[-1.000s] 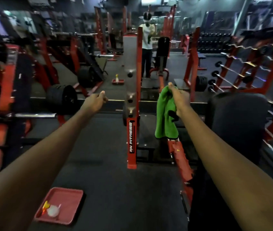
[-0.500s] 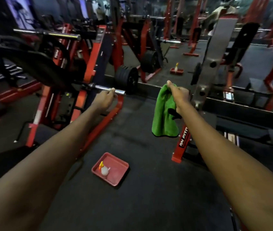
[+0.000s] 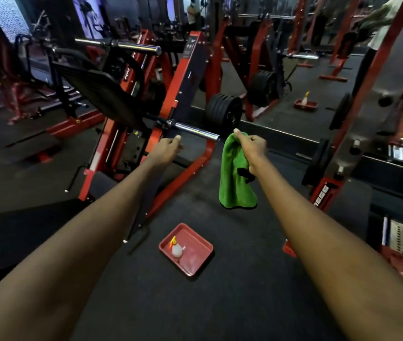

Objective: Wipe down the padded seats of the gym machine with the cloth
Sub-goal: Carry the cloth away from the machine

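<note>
The right hand (image 3: pixel 250 148) was stretched out in front, its fingers (image 3: pixel 238 134) pinched tight on the top edge of the green cloth (image 3: pixel 234 178), which hung straight down from them in a loose fold, touching nothing. The left hand (image 3: pixel 167 150) was level with it, its fingers (image 3: pixel 177 140) loosely curled with nothing visible in them, just short of the chrome bar end (image 3: pixel 193 131).

The padded seats were not yet under the cloth. A flat black seat pad (image 3: pixel 18 237) lay well to the left of and below the left fingers, and a sloped black back pad (image 3: pixel 102 94) stood up and to the left of them, beyond the red frame (image 3: pixel 171 94). Below and between the two sets of fingers a red tray (image 3: pixel 204 257) sat on the floor with a small spray bottle (image 3: pixel 177 249) in it.

Wiping had probably not begun here. The likely trouble lay in the reach. The cloth was held by a small pinch only, so a quick swing leftward might have shaken it loose onto the floor. Its free lower edge might also have caught on the bar end just beside the right fingers. The tray lay in the walking line, so a step toward the pads without a look down could have tipped the bottle.
</note>
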A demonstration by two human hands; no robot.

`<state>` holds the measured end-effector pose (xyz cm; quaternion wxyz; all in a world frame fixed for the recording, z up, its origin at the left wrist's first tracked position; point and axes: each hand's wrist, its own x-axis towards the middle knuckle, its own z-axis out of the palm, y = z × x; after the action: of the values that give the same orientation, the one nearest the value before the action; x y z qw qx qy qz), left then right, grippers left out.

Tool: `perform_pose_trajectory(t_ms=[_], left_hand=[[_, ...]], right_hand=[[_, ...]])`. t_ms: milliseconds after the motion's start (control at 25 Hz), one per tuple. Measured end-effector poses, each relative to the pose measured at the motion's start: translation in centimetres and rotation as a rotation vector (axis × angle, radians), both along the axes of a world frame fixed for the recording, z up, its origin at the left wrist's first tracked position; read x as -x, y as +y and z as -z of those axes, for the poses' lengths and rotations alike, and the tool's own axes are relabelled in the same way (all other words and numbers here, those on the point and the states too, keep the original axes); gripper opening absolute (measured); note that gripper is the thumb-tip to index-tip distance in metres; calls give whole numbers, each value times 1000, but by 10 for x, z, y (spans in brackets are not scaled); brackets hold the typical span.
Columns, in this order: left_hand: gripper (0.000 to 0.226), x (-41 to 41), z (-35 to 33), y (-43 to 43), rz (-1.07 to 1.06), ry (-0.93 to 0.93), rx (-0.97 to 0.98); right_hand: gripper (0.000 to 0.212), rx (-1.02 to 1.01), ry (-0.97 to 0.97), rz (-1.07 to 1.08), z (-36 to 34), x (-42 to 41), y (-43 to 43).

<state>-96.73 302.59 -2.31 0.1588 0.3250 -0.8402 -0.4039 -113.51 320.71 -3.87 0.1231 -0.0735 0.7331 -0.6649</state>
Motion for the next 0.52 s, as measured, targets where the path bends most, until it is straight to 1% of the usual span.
perform_pose_trajectory(t_ms=[120, 280, 360, 520], left_hand=[[50, 16, 5, -21, 7, 3, 9], [54, 33, 27, -58, 39, -62, -66], [57, 45, 42, -87, 36, -110, -84], [56, 77, 84, -160, 71, -158, -141]], right_hand=[[37, -36, -14, -37, 10, 15, -30], [37, -105, -20, -67, 29, 29, -68], [37, -146, -29, -73, 43, 38, -95], [35, -224, -67, -60, 81, 54, -163]])
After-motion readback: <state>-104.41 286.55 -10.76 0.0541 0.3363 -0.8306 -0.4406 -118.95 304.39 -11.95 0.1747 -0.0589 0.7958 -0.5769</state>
